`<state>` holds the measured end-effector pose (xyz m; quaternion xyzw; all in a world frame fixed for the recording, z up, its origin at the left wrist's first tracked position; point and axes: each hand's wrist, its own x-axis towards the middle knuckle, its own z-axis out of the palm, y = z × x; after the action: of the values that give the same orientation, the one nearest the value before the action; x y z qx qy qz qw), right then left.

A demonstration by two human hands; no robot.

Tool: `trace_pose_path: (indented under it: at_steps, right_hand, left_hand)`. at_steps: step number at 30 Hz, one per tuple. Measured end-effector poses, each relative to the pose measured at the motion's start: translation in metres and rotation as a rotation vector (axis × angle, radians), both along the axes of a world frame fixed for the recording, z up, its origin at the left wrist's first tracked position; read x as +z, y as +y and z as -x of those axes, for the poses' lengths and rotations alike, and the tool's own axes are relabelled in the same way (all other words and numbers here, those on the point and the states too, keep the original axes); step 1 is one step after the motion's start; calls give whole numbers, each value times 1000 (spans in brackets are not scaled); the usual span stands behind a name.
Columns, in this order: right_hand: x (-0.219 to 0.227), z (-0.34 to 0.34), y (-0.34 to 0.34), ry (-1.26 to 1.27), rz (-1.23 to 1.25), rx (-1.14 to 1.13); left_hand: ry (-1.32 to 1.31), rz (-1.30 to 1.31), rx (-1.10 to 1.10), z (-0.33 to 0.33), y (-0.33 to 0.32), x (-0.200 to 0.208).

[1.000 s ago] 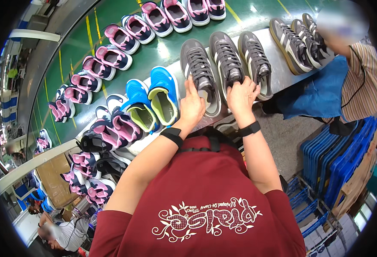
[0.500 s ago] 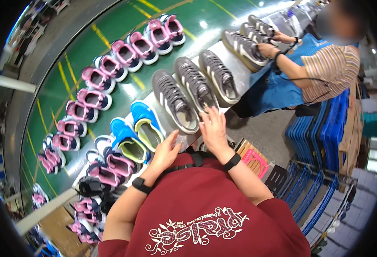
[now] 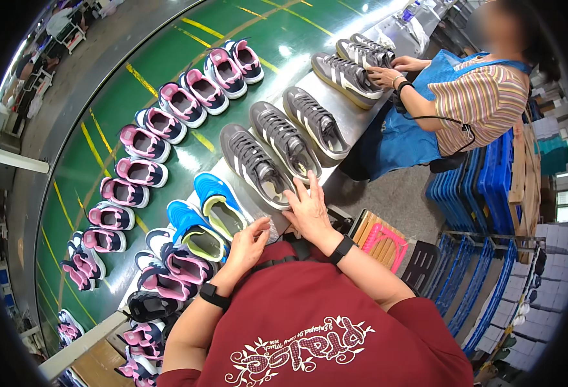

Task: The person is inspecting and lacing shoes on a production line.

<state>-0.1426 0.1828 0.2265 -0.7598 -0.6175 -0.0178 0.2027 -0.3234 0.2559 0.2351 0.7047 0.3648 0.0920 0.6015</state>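
Three dark grey sneakers with white stripes stand in a row in front of me: a left one [image 3: 253,166], a middle one [image 3: 286,138] and a right one [image 3: 316,122]. My right hand [image 3: 308,216] has its fingers spread at the heels of the left and middle sneakers and seems to touch them. My left hand [image 3: 246,248] is loosely curled with its fingers apart, and I see nothing in it. Beside it, on its left, are two blue shoes with lime lining, one nearer [image 3: 195,231] and one farther [image 3: 218,200].
Pink-and-navy shoes [image 3: 142,143] form a long curved row on the green belt [image 3: 187,151]. More such shoes crowd the left end of the metal ledge [image 3: 329,164]. At right, a co-worker [image 3: 465,109] handles further grey sneakers [image 3: 348,77]. Blue racks [image 3: 468,280] stand behind.
The view has shifted a little. My right hand has moved slightly left and down, closer to the left grey sneaker's heel. My left fingers have curled more.
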Motion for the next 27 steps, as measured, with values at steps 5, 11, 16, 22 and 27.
trace_pose_path:
  at_steps: [5, 11, 16, 22, 27]
  right_hand:
    - [-7, 1, 0, 11, 3, -2]
    - [-5, 3, -2, 11, -37, -1]
    - [-3, 4, -4, 16, -43, 14]
    - [-6, 6, -7, 9, -48, 14]
    - [-4, 5, -8, 24, -16, 22]
  left_hand:
    - [25, -84, -117, 12, 0, 4]
    - [-40, -129, -105, 7, -6, -4]
    - [-12, -57, -131, 4, -14, -2]
    - [51, -133, -151, 14, -11, 10]
    - [-16, -134, -71, 18, -9, 2]
